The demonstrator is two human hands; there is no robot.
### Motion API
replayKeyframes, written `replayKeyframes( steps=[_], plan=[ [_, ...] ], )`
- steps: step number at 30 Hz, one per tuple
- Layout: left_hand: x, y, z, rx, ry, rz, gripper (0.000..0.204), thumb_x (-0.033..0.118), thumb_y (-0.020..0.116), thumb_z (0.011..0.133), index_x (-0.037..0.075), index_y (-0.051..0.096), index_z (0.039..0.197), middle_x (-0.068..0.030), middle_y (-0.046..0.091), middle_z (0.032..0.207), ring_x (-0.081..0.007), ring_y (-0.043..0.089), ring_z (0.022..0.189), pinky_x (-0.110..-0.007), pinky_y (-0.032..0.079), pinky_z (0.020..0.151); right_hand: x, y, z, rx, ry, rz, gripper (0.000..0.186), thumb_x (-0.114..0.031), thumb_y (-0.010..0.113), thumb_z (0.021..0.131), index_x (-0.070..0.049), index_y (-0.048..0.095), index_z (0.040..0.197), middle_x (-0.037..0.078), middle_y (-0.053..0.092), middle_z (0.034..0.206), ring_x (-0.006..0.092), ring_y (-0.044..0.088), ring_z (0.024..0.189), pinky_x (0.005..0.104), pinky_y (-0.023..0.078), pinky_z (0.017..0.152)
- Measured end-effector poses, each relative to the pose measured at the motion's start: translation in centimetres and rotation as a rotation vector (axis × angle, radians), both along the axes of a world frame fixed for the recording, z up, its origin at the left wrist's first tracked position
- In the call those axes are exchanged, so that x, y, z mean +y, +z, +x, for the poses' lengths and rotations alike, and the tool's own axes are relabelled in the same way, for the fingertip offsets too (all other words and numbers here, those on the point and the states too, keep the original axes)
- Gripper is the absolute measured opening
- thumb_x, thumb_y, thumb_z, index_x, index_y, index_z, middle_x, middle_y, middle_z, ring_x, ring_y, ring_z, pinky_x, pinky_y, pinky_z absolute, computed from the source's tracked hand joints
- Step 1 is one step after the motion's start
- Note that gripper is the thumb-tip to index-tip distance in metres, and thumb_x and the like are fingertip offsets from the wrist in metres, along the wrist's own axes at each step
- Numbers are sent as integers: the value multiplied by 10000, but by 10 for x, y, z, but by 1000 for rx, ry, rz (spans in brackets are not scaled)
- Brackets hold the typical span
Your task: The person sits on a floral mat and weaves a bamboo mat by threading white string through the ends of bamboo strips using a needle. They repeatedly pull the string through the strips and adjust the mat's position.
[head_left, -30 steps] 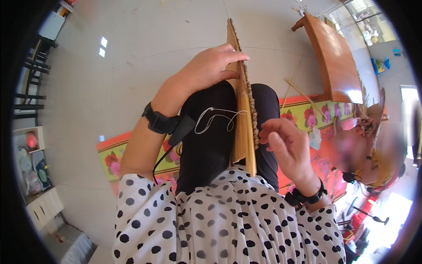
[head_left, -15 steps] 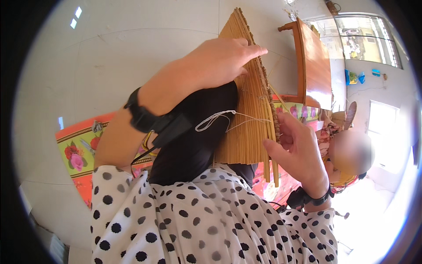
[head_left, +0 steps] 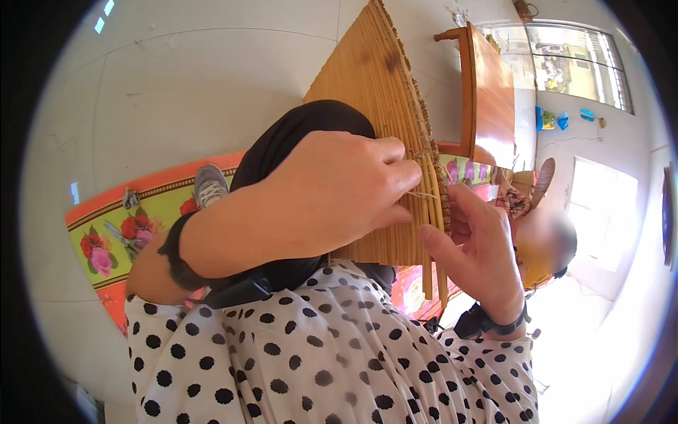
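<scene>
Across my black-clad leg [head_left: 318,116] lies a stiff tan panel of stalks [head_left: 360,74], set side by side, with a plaited edge along its right side. My left hand [head_left: 346,177] is over the panel's middle near that edge, fingers bent, thumb apart from the forefinger. A short length of white thread [head_left: 424,194] shows just past its fingertips; the rest is hidden by the hand. Lower down, my right hand [head_left: 484,244] closes around the plaited edge, thumb at the front and fingers curled behind. Two stalk ends [head_left: 436,283] stick out below the thumb.
A floral mat [head_left: 99,247] spreads beneath me, with scissors [head_left: 121,234] and a grey shoe [head_left: 210,185] at the left. Ahead to the right stands a wooden table [head_left: 491,95]. Another person [head_left: 540,247] sits close by on the right.
My left hand has come down and toward me from the panel's upper part, and now covers the white thread loop. My right hand keeps its place on the edge.
</scene>
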State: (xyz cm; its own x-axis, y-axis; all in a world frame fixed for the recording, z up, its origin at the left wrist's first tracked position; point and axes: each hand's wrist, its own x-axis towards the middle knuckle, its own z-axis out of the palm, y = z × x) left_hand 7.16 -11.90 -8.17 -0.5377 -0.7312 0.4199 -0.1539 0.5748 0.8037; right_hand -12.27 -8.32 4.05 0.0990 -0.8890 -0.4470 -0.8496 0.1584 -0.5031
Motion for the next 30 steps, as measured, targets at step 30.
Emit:
replayKeyframes(
  steps=[30],
  plan=[
    [-5, 11, 2, -37, -47, 74, 131, 152, 605, 903, 30, 601, 855, -137, 641, 724, -337, 667, 718, -441, 514, 629, 9, 0, 8, 82, -66, -29, 256, -112, 689, 825, 68, 583, 972, 147, 654, 707, 230, 676, 617, 332, 526, 595]
  ],
)
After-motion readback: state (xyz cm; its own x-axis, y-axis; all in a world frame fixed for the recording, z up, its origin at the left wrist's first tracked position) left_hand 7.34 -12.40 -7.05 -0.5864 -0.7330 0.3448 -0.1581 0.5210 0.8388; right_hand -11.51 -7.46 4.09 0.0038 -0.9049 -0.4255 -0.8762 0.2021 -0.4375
